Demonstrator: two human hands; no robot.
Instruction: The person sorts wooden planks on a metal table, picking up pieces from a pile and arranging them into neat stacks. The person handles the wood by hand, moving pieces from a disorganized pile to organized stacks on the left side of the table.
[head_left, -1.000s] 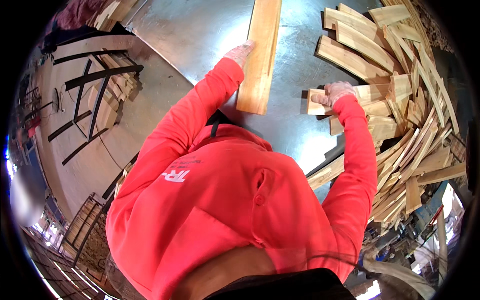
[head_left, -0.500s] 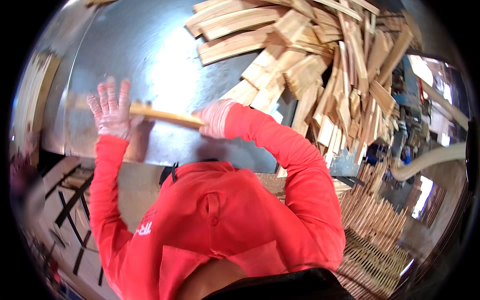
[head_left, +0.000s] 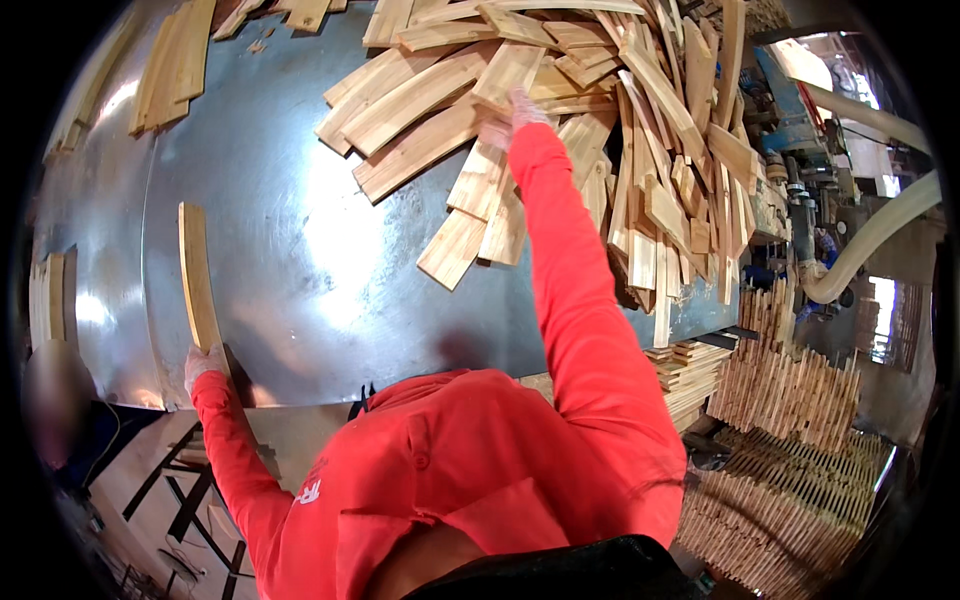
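Note:
A narrow wooden board [head_left: 200, 275] points away from me at the left of the metal table. My left hand [head_left: 203, 363], in a pale glove, is closed around its near end at the table's front edge. My right arm is stretched out to a heap of loose wooden boards [head_left: 425, 110]. There my gloved right hand [head_left: 518, 117] grips the near end of a short, wide board [head_left: 510, 72] lying on top. Just below that hand, a few boards [head_left: 450, 248] stick out toward me over the metal surface.
The metal table [head_left: 270, 250] spreads in front of me. Small board stacks stand at its far left [head_left: 180, 65] and left edge [head_left: 48, 300]. A blurred person [head_left: 60, 400] is at the left. Stacked slats [head_left: 790, 390] and a pale hose [head_left: 865, 245] are at the right.
My left hand, spread open before, now holds the board, which has swung from lying crosswise to pointing away. My right hand has left that board and reached forward to the heap.

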